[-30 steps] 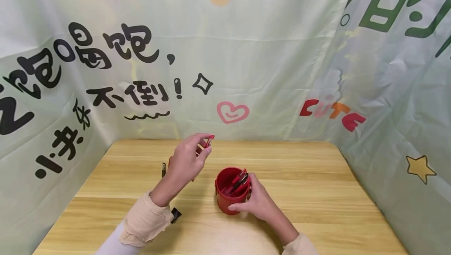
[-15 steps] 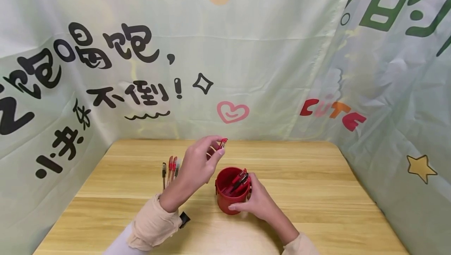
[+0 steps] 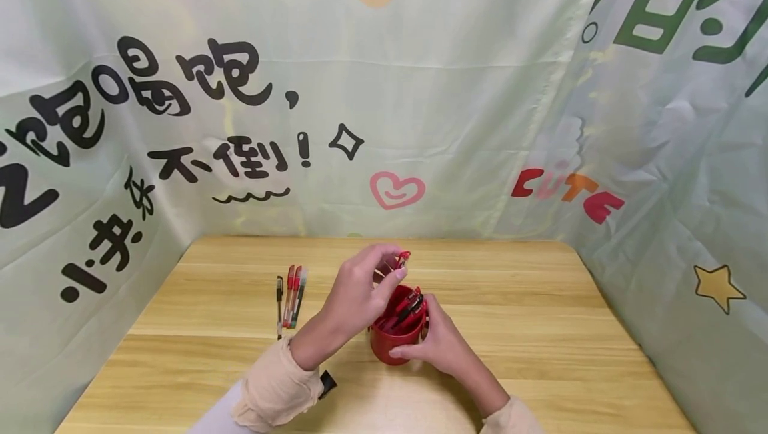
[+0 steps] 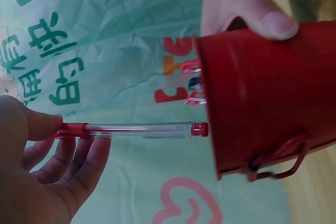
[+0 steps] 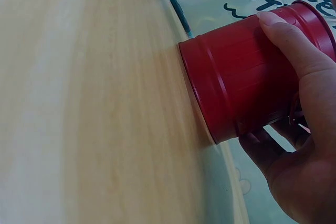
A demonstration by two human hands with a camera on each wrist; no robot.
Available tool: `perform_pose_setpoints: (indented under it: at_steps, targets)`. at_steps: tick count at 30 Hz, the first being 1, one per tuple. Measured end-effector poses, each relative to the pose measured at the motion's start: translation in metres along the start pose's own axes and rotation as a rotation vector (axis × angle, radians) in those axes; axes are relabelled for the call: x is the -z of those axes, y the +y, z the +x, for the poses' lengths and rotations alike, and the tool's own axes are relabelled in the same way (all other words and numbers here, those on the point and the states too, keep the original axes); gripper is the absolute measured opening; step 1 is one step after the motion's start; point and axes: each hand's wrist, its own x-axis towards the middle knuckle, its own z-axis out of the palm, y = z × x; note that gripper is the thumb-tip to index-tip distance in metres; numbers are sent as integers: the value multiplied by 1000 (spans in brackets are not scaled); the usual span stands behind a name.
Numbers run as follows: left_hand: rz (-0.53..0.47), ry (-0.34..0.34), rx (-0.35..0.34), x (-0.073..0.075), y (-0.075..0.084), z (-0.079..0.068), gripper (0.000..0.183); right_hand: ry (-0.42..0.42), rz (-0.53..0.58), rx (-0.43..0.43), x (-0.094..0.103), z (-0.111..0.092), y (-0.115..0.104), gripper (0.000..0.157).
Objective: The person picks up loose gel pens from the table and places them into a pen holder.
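A red-capped clear pen is pinched by its cap between the thumb and fingers of my left hand. Its red lower end points at the mouth of a red metal bucket, right at the rim in the left wrist view. My right hand grips that bucket from the right side, thumb across the front and fingers behind, as the right wrist view also shows. Several red and black pens lean inside against the right wall. The bucket stands upright on the table, with small wire handles at its sides.
On the wooden table, left of my left hand, lie a black-capped pen, two red-capped pens and a pen with a pale end. Printed cloth walls in the back and both sides.
My left hand has carried the red-capped pen rightward and down, over to the bucket's mouth, uncovering the pens lying at left. My right hand and the bucket have stayed in place.
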Motion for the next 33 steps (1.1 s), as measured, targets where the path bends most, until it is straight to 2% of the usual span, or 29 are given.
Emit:
perform_pose_setpoints:
  at_steps: [8,20,33]
  targets:
    - [-35,-39,5,-15,-3,-10,24,-4,0,-11,0,1,1,90]
    - [-57,-112,3,-30,-12,-22,12,3,-7,5,0,0,0,88]
    - [106,-175,-11,-44,-21,-30,9,-2,18,-37,-1,0,-1,87]
